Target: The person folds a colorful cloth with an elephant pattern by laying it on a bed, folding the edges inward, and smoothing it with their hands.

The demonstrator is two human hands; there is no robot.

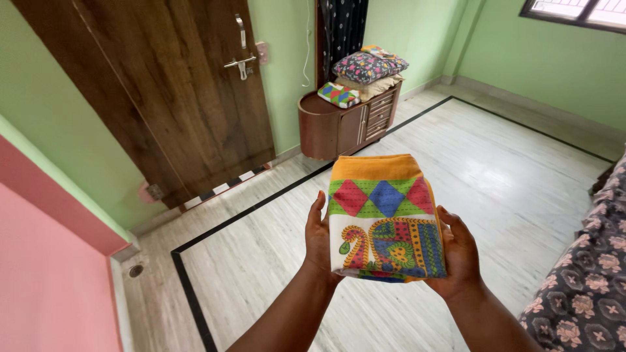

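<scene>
Both hands carry a folded printed cloth [385, 218] flat at chest height above the floor [521, 169]. The left hand [317, 238] and right hand [458, 251] cup its side edges, fingers wrapped underneath, so the folds stay stacked and don't slide open.

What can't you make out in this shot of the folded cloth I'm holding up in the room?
- Head view: the palms of the left hand and right hand are hidden under the folded printed cloth.
- The cloth's underside and inner folds are hidden by its top layer.
- The window and the floral bedspread are cut off by the frame edges.
- Items behind the patterned pillow on the wooden cabinet are too small to tell.
</scene>
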